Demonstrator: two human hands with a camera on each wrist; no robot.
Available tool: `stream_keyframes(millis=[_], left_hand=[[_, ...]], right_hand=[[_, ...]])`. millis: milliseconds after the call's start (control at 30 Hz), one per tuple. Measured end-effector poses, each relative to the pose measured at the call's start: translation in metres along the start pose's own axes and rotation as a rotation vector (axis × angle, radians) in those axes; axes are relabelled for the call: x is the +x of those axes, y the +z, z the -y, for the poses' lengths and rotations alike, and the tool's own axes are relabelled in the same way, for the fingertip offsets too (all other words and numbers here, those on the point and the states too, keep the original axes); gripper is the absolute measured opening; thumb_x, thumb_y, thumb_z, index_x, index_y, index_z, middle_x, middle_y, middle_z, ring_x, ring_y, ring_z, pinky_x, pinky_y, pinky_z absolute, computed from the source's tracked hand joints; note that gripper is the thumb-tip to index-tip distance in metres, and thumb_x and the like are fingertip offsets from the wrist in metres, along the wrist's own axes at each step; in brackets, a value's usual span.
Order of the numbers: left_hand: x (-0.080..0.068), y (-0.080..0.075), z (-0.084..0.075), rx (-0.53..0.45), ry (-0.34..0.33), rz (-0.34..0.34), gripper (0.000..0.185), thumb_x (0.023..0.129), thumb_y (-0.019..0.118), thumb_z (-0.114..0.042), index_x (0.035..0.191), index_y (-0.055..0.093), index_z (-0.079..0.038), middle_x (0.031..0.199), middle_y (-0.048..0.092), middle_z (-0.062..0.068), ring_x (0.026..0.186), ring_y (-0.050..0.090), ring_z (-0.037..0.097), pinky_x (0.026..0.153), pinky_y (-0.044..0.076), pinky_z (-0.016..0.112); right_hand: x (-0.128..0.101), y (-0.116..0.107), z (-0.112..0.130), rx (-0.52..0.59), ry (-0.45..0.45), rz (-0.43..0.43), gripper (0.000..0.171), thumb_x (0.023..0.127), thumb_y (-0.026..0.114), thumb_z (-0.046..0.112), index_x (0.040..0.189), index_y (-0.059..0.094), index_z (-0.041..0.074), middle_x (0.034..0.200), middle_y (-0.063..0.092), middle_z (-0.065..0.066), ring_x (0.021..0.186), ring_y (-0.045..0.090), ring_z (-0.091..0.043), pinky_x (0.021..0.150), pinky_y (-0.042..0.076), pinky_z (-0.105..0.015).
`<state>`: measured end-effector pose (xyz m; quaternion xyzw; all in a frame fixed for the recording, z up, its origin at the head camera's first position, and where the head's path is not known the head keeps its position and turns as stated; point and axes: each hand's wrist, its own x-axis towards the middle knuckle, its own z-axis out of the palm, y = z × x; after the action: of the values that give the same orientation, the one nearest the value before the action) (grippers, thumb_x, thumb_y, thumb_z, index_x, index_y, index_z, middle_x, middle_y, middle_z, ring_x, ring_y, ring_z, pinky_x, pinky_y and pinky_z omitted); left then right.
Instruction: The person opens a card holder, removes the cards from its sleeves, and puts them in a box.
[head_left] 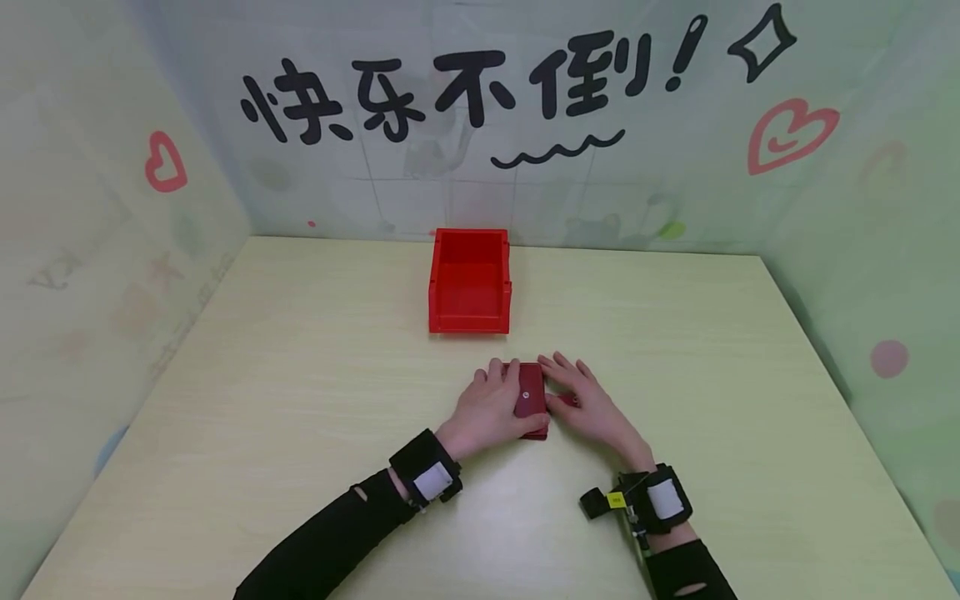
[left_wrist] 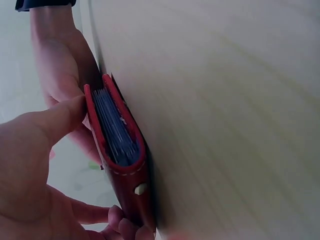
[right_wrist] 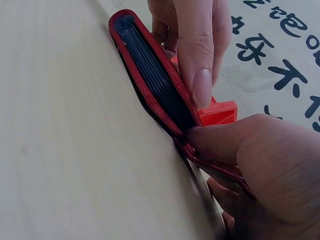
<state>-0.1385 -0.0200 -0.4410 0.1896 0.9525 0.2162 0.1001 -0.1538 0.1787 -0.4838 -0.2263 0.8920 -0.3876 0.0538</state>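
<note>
Head: the red card holder [head_left: 532, 390] lies on the desk [head_left: 300, 375], nearer you than the red bin [head_left: 470, 323] at the far edge. Left wrist: your left hand [left_wrist: 27, 160] grips it, thumb against fingers. Right wrist: your right hand [right_wrist: 285, 165] pinches its flap [right_wrist: 220, 170].

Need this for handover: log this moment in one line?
left hand: holds red wallet | right hand: touches flap | red bin: beyond wallet

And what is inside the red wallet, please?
Inside the red wallet, both wrist views show a stack of thin, dark leaves, edges only. Their faces cannot be seen, because they lie close together between the covers.
</note>
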Motion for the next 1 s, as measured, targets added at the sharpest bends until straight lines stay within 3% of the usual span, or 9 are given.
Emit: stream_keyframes(millis=[367,667,1000], left_hand=[[-0.001,0.005,-0.007,0.046,-0.037,-0.027,0.104,0.077,0.076,-0.062,0.147,0.038,0.004,0.126,0.051,0.019,0.106,0.051,0.032,0.075,0.054,0.035],[-0.001,0.006,-0.008,0.006,-0.067,-0.024,0.098,0.077,0.078,-0.054,0.146,0.038,0.004,0.125,0.05,0.018,0.106,0.05,0.033,0.069,0.056,0.036],[0.001,-0.008,0.004,-0.22,-0.068,0.086,0.094,0.077,0.074,-0.052,0.147,0.036,-0.003,0.129,0.049,0.016,0.111,0.05,0.032,0.079,0.055,0.04]], right_hand=[[0.0,0.0,0.0,-0.028,-0.001,0.0,0.055,0.097,0.062,0.011,0.148,0.046,0.0,0.157,0.043,-0.017,0.153,0.026,-0.039,0.125,0.01,-0.059],[0.0,0.0,0.001,-0.036,0.0,-0.002,0.055,0.097,0.062,0.01,0.148,0.046,0.0,0.157,0.044,-0.017,0.153,0.027,-0.039,0.125,0.01,-0.059],[0.0,0.001,0.0,-0.042,-0.014,-0.035,0.053,0.096,0.063,0.008,0.146,0.048,-0.003,0.155,0.046,-0.018,0.151,0.03,-0.04,0.125,0.012,-0.059]])
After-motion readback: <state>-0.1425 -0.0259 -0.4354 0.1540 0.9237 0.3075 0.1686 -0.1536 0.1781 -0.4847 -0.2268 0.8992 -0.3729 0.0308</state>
